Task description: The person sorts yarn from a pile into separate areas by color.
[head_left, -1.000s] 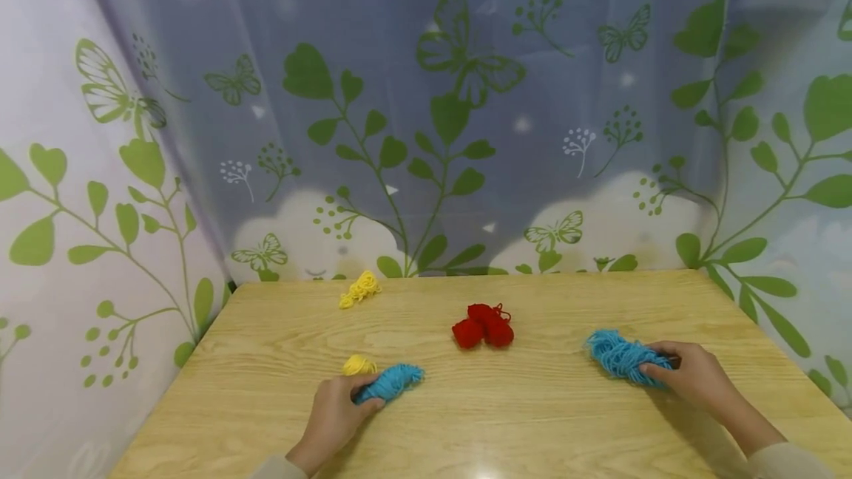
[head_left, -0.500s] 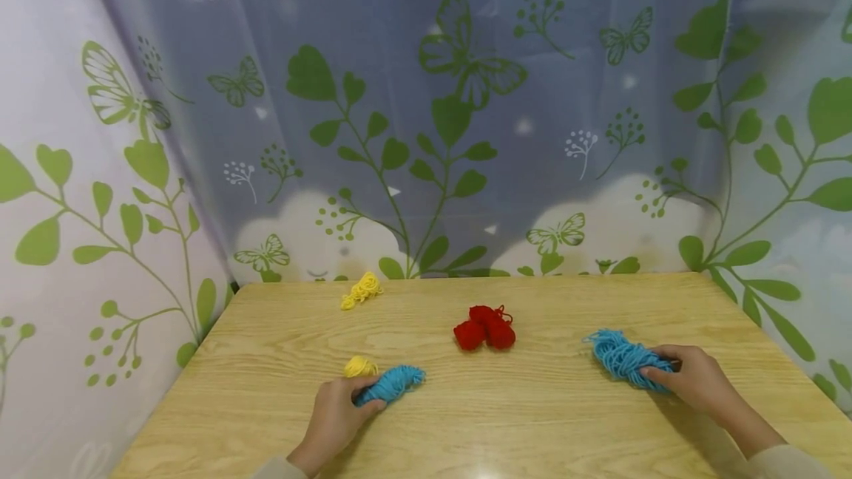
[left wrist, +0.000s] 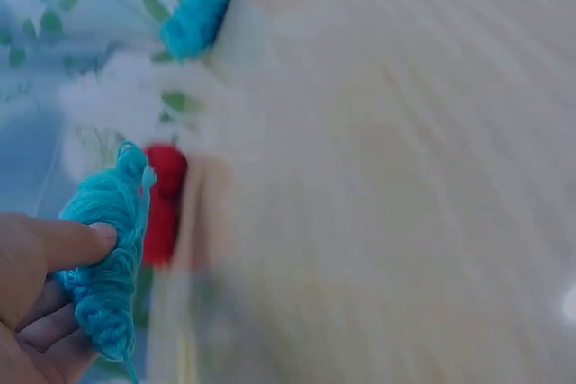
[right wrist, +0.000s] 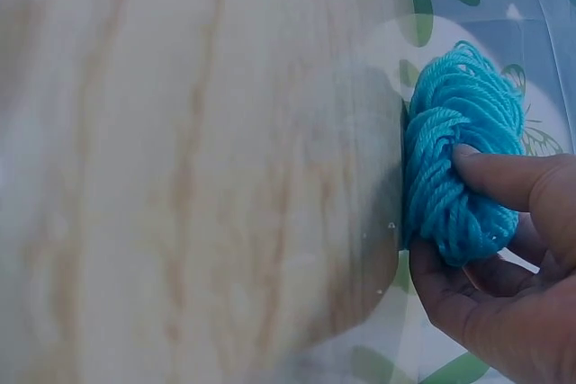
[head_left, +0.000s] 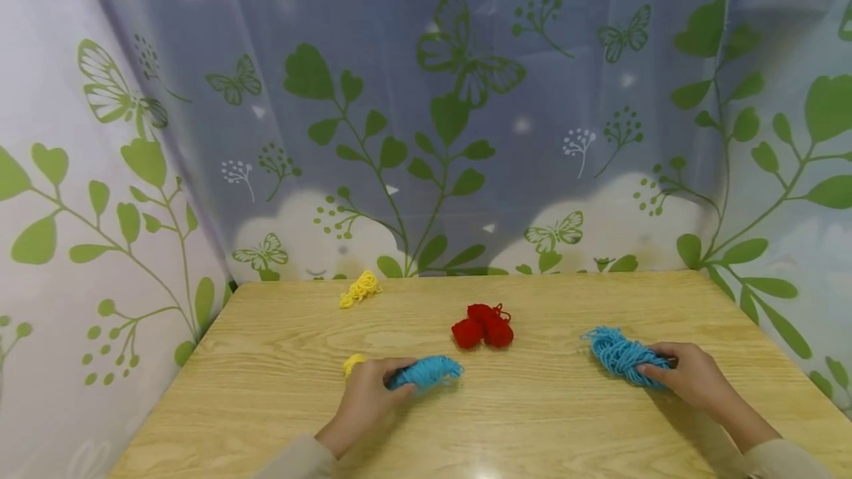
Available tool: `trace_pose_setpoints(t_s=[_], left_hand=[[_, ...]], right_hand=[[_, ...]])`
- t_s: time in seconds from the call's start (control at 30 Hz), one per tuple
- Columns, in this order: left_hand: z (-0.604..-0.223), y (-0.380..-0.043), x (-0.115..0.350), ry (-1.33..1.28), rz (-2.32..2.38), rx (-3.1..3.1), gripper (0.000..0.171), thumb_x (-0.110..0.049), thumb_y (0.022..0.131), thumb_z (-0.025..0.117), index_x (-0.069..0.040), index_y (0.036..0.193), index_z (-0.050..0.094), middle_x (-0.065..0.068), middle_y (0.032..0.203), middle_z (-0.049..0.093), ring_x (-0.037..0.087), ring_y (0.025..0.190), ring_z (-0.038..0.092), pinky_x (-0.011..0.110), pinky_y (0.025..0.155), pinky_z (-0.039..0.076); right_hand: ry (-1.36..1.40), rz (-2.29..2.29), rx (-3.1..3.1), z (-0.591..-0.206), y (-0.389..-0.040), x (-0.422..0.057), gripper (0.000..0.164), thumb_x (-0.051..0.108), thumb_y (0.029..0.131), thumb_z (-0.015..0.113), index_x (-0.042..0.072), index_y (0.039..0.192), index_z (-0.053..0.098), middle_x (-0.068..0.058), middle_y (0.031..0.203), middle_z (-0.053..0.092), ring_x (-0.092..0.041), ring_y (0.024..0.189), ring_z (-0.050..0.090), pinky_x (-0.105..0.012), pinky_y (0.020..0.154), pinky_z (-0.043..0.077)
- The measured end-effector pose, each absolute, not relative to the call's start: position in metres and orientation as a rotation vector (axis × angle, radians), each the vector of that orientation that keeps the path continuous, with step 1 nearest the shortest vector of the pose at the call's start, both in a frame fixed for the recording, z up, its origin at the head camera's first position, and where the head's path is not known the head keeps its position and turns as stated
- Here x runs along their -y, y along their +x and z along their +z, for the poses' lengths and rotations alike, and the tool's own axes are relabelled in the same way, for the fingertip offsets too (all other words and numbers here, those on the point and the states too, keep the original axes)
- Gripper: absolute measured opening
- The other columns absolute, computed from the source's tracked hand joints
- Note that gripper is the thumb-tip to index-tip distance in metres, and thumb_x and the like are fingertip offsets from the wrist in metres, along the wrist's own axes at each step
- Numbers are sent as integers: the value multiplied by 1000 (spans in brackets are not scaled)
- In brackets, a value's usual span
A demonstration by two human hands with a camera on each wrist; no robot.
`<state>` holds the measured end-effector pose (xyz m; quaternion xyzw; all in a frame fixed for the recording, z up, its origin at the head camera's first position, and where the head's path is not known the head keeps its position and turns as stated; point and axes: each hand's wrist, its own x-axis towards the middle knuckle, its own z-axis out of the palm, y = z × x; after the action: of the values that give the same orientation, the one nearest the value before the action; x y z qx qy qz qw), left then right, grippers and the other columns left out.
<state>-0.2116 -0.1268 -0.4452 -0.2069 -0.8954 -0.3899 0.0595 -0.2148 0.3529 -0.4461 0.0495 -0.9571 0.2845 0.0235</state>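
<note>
A small blue yarn skein (head_left: 429,373) is in my left hand (head_left: 366,395), pinched between thumb and fingers; in the left wrist view this skein (left wrist: 103,254) has a loose strand trailing down. My right hand (head_left: 695,378) grips a larger blue yarn skein (head_left: 622,355) on the right side, its thumb pressed into the strands in the right wrist view (right wrist: 463,177). Red yarn balls (head_left: 484,327) lie in a cluster between the hands, farther back. Partly hidden behind my left hand is a yellow yarn ball (head_left: 354,363).
A yellow yarn bundle (head_left: 362,289) lies near the table's back edge, left of centre. The wooden table (head_left: 519,427) meets a printed curtain (head_left: 373,131) with leaves and butterflies at the back and both sides.
My left hand has moved right with the small blue skein, now covering more of the yellow ball. My right hand and its skein have stayed almost in place.
</note>
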Motion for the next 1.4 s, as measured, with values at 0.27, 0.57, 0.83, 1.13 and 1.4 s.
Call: trace_pose_setpoints(t_s=[0.27, 0.57, 0.83, 1.13, 1.4], left_hand=[[-429, -224, 58, -1003, -1190, 2640, 34, -7, 82, 76, -7, 115, 71, 6, 112, 70, 14, 103, 65, 20, 84, 52], [-414, -233, -14, -1375, -869, 2606, 35, -12, 84, 75, -11, 118, 70, -3, 114, 69, 2, 102, 63, 7, 82, 45], [-405, -243, -60, -1544, -697, 2567, 37, -14, 86, 72, -13, 123, 67, -4, 119, 67, 0, 106, 61, 6, 85, 43], [-431, -254, -100, -1508, -648, 2660, 35, -19, 85, 73, -20, 120, 69, -11, 116, 67, -5, 104, 60, 5, 84, 43], [-457, -253, -117, -1357, -682, 2568, 27, -21, 82, 76, -23, 108, 74, -15, 104, 70, -8, 99, 61, 5, 83, 43]], right_hand=[[154, 900, 2979, -443, -217, -351, 49, 26, 86, 72, -13, 114, 62, -30, 110, 64, -42, 93, 62, -49, 74, 53], [137, 902, 2981, -441, -219, -351, 49, 26, 86, 72, -12, 113, 63, -29, 110, 64, -42, 93, 62, -50, 75, 53], [129, 927, 2987, -442, -219, -352, 51, 28, 86, 72, -13, 114, 62, -30, 111, 63, -41, 94, 61, -49, 75, 53], [78, 940, 3013, -443, -218, -353, 54, 30, 86, 72, -13, 117, 60, -30, 113, 62, -42, 96, 61, -49, 75, 53], [92, 956, 3002, -445, -217, -352, 51, 29, 86, 72, -12, 115, 63, -28, 111, 64, -40, 95, 62, -48, 74, 53]])
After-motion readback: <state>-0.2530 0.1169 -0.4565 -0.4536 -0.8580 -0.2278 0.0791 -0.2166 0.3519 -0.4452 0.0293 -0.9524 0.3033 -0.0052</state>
